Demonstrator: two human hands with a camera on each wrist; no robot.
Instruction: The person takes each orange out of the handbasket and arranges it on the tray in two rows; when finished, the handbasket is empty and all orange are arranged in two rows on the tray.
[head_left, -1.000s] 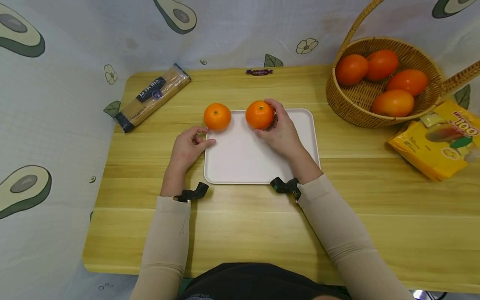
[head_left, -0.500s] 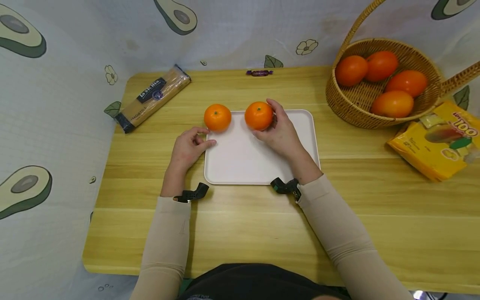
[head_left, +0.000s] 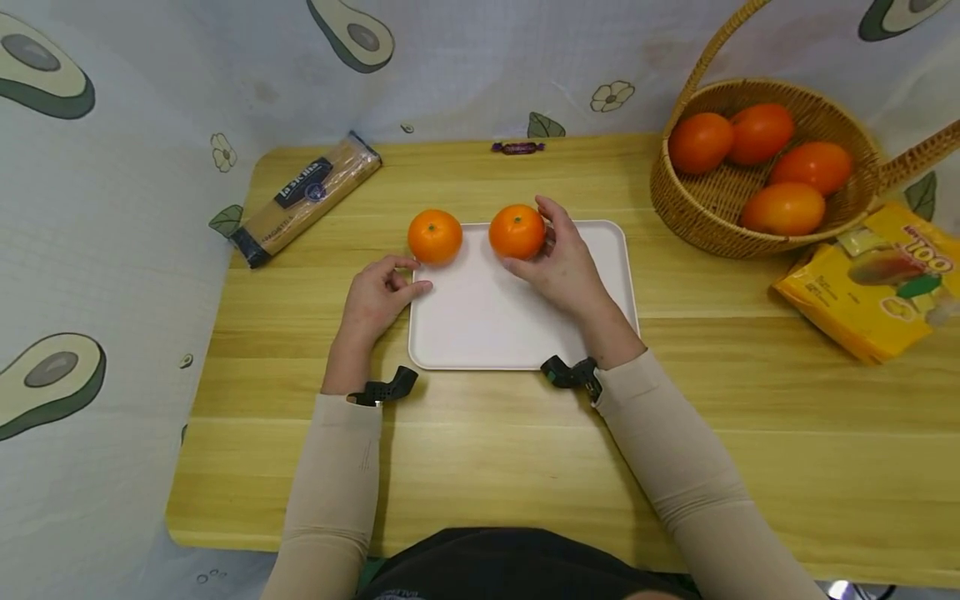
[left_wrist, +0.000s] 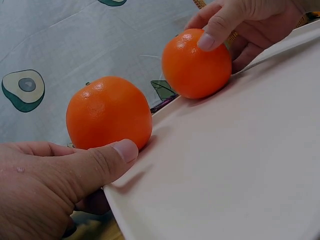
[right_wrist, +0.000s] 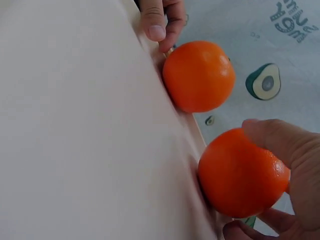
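Head view: two glossy, round oranges sit at the far side of a white rectangular tray [head_left: 502,321] on the wooden tabletop [head_left: 480,467]. Left orange [head_left: 435,237]: far-left corner. Right orange [head_left: 517,232]: far edge, grasped by the right hand [head_left: 566,268], thumb and fingers curved around it.

Left wrist view: left hand [left_wrist: 60,177], thumb and fingers spread loosely at the tray corner; contact with the left orange cannot be confirmed.

Right wrist view: right thumb presses the right orange, opposite the fingers.
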